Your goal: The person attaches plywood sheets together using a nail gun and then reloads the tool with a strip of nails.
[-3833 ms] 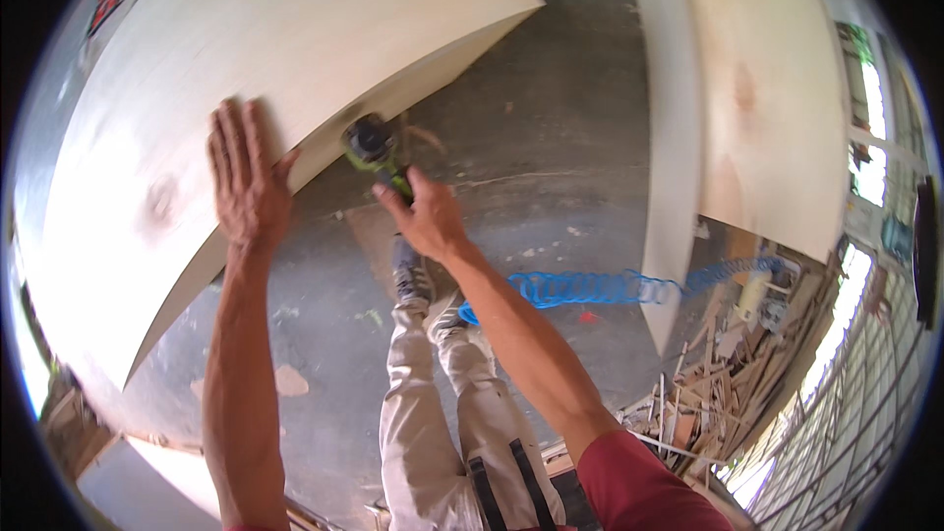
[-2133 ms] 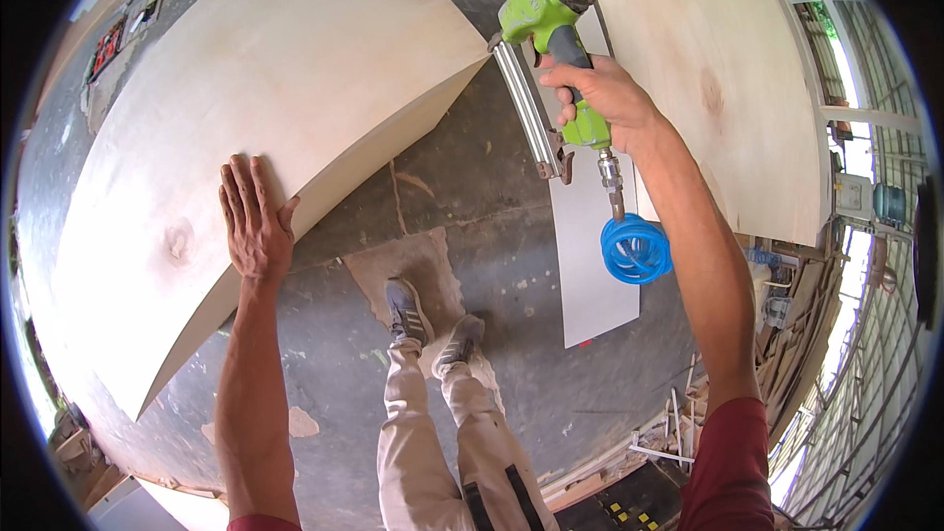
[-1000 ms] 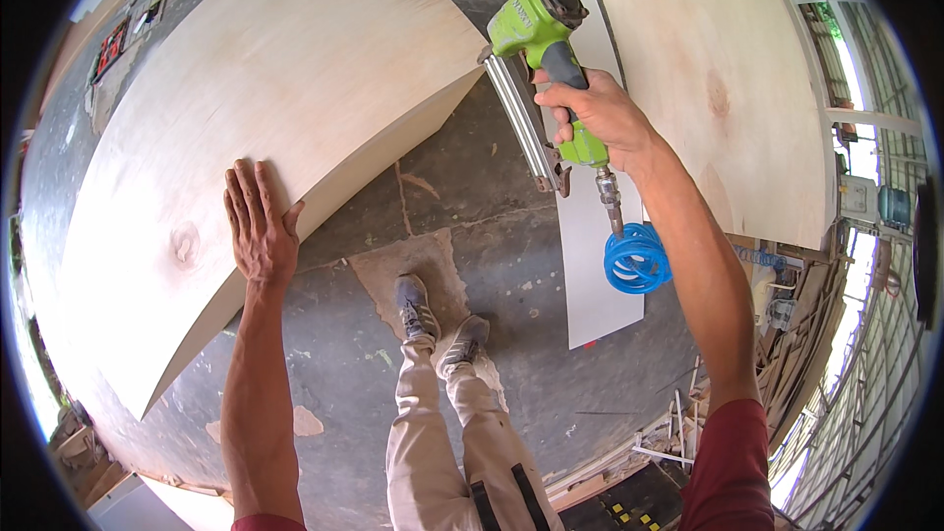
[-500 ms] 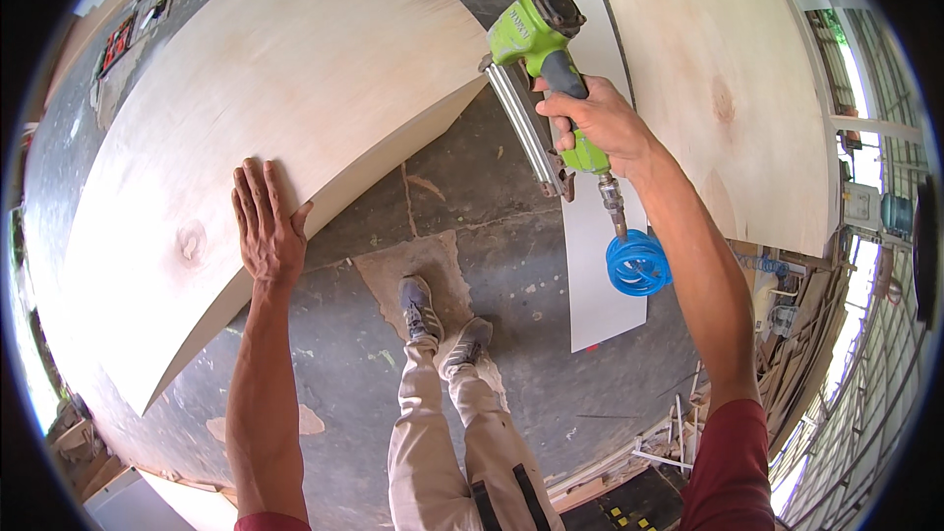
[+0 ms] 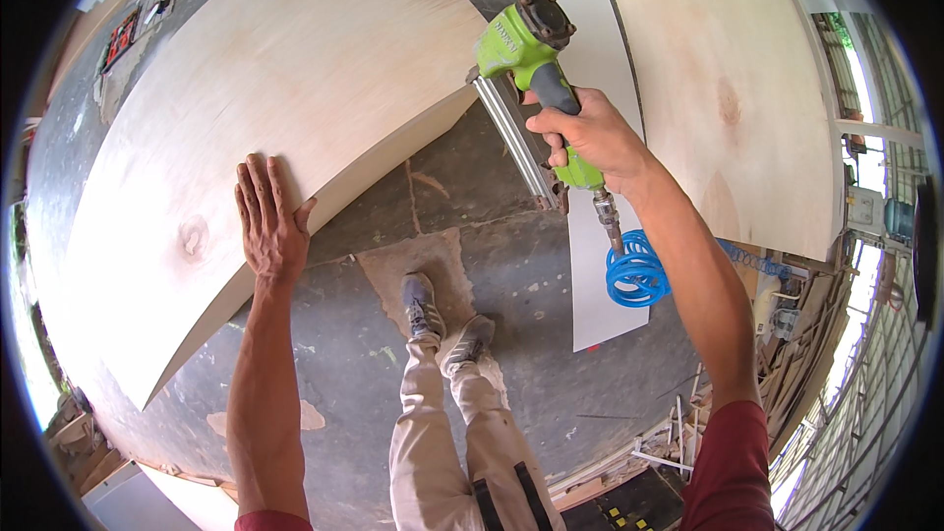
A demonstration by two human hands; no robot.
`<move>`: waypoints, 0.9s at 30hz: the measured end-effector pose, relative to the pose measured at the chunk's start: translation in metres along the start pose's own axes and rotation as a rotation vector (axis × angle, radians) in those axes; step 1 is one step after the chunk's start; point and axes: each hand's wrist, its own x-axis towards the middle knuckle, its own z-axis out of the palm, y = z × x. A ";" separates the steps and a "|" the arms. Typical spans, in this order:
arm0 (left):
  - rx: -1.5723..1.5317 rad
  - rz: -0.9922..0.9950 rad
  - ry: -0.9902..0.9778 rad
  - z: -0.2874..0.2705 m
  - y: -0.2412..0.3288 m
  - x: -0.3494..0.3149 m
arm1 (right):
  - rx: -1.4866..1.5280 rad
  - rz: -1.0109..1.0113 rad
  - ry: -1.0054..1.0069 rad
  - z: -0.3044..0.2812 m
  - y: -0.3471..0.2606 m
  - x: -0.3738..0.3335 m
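Observation:
My right hand (image 5: 598, 141) is wrapped round the dark grip of a green pneumatic nail gun (image 5: 519, 44). Its nose meets or hovers at the right edge of a large pale plywood panel (image 5: 295, 59); contact is hard to make out. The silver magazine slants down toward me, and a coiled blue air hose (image 5: 637, 270) hangs from the fitting under the handle. Flat on the panel's top near its front edge lies my left hand (image 5: 272, 221), fingers stretched out, holding nothing.
A white strip (image 5: 600, 305) lies on the grey floor (image 5: 531, 285) beneath the gun. Another plywood sheet (image 5: 708, 69) is at the right. Scrap wood (image 5: 796, 334) is piled at the lower right. My shoes (image 5: 423, 307) stand on a worn floor patch.
The nail gun has moved slightly left and down, its nose closer over the panel's edge. The blue hose coil has loosened a little. My left hand stays on the panel.

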 end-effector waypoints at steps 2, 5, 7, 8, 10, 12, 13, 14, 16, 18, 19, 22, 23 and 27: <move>-0.003 0.003 0.005 -0.001 0.000 0.000 | -0.023 -0.007 -0.006 0.002 0.000 0.000; -0.016 0.008 0.014 -0.003 0.001 0.002 | -0.034 0.001 -0.013 0.006 -0.002 -0.001; -0.022 0.012 0.030 -0.004 0.002 0.002 | -0.035 0.009 -0.020 0.010 -0.002 -0.003; -0.024 0.011 0.029 -0.004 0.003 0.002 | -0.036 0.010 -0.025 0.012 -0.002 -0.004; -0.025 0.009 0.029 -0.004 0.003 0.002 | -0.045 0.014 -0.030 0.016 -0.001 -0.006; -0.024 0.007 0.025 -0.006 0.002 0.003 | -0.070 -0.008 -0.033 0.019 -0.004 -0.008; -0.026 0.006 0.023 -0.006 0.003 0.002 | -0.084 -0.018 -0.032 0.019 -0.005 -0.008; -0.032 0.003 0.019 -0.006 0.004 0.002 | -0.084 -0.020 -0.032 0.019 -0.005 -0.008; -0.044 -0.004 0.011 -0.008 0.004 0.003 | -0.083 -0.025 -0.034 0.019 -0.005 -0.006; -0.043 -0.002 0.019 -0.005 0.003 0.001 | -0.100 -0.011 -0.043 0.020 -0.003 -0.003; -0.039 0.003 0.025 -0.004 0.002 0.001 | -0.104 -0.007 -0.048 0.020 -0.002 -0.002; -0.041 0.000 0.019 -0.003 0.001 0.001 | -0.101 -0.023 -0.039 0.021 -0.001 -0.002; -0.040 -0.001 0.017 -0.003 0.002 0.001 | -0.096 -0.024 -0.039 0.021 -0.001 -0.003; -0.038 -0.001 0.013 -0.004 0.003 0.001 | -0.080 -0.020 -0.036 0.021 0.001 -0.002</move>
